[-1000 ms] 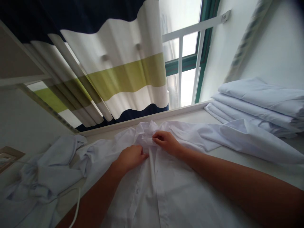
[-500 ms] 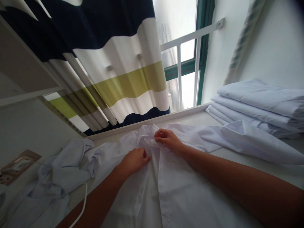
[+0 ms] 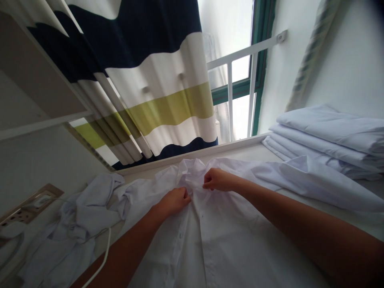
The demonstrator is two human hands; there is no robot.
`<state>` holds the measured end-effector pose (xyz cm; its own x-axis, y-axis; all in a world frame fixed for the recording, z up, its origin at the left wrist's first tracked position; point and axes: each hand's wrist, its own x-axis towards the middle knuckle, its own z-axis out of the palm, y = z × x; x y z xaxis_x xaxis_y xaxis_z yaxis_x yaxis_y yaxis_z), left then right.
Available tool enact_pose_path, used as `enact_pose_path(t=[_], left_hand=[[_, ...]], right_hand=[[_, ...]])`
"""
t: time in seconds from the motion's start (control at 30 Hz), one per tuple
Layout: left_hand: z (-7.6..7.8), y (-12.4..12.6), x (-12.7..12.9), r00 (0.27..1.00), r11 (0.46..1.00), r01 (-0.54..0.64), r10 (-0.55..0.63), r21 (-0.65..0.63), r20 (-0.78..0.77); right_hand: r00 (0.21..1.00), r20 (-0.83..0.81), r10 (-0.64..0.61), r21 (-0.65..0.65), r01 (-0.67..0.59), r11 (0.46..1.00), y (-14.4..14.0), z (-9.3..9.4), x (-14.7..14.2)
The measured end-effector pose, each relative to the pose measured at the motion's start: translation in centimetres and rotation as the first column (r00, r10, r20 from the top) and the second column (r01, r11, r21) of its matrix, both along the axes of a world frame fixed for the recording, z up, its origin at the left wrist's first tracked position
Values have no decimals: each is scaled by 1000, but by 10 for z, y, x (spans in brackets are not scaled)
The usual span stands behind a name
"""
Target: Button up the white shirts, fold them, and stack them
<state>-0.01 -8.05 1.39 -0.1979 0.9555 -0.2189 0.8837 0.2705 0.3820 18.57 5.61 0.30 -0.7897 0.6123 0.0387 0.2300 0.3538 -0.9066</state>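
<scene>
Both hands pinch the white shirt (image 3: 228, 240) just below its collar (image 3: 192, 174): the left hand (image 3: 175, 200) has its fingers closed on the front edge, the right hand (image 3: 217, 181) grips the opposite edge. A loose pinch could let the thin cloth slip. The fingertips are buried in folds, so any button there is hidden.

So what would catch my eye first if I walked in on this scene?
Probably the two hands at the centre: the left hand and right hand pinch the front of a white shirt just below its collar. Behind hangs a curtain striped navy, white and green, and a stack of folded white cloth sits at the right.
</scene>
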Motion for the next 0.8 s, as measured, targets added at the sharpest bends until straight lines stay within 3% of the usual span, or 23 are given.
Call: enact_pose_path(t=[0.23,0.4,0.5,0.67,0.8], left_hand=[[36,-1,1,926,996,-87,91,-29,367],[44,3,11,719,972,-234,170,3,674],[31,9,15,659,945,-306,124,114,741],[-10,20,22,650,892,-392,97,223,754],[-37,19,25,805,814,-348,4,465,594]], right_hand=[[1000,3,20,-221,-19,975,-5,6,-2],[997,-70,30,-386,-55,921,-16,5,-7],[991,-134,-11,-434,-49,899,-23,-1,-12],[980,-182,-83,-501,-20,865,-27,-17,-17],[963,-220,-157,-560,8,828,-23,-23,-18]])
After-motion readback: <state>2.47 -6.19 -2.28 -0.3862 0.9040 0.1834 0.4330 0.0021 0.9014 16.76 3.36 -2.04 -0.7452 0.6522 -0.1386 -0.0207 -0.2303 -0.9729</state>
